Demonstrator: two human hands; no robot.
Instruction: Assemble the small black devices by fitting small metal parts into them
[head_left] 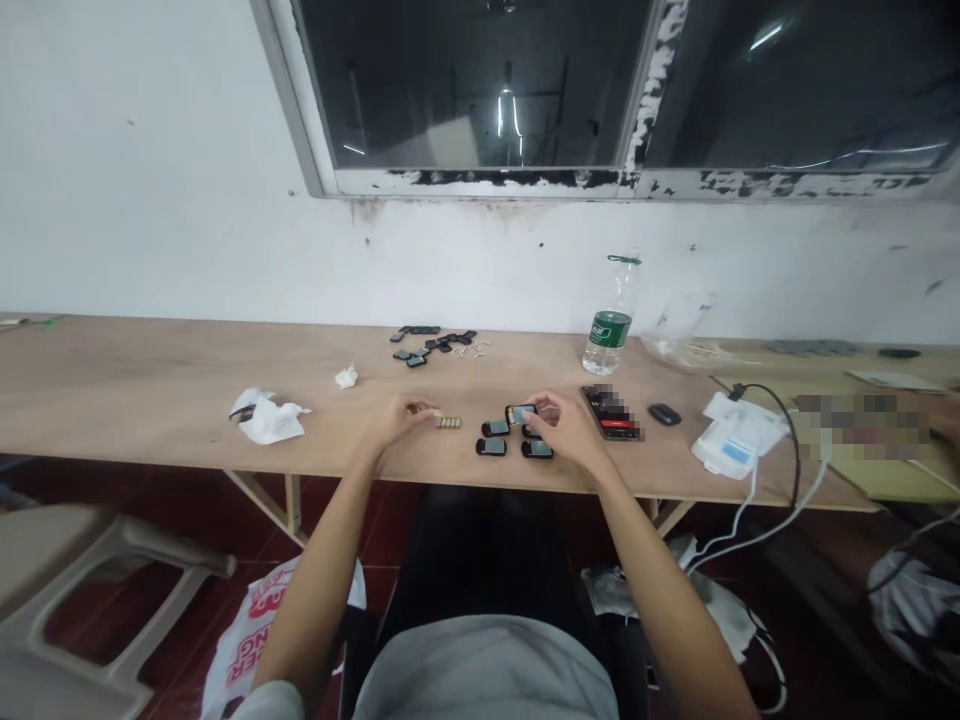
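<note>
Small black handheld device (521, 414): light, stiff, fragile-screened, best pinched by its edges; right hand (568, 432) half-closed on it. Left of device: left hand (403, 419), loosely curled, holding nothing visible, beside row of small cylinders (448, 423).

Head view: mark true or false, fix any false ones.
1. The right hand touches a small black device. True.
2. The left hand grips the green-labelled water bottle. False: it is beside a small strip of gold-coloured pieces, away from the bottle.
3. A crumpled white tissue lies on the wooden table top. True.
4. The bottle lies on its side. False: it stands upright.
</note>
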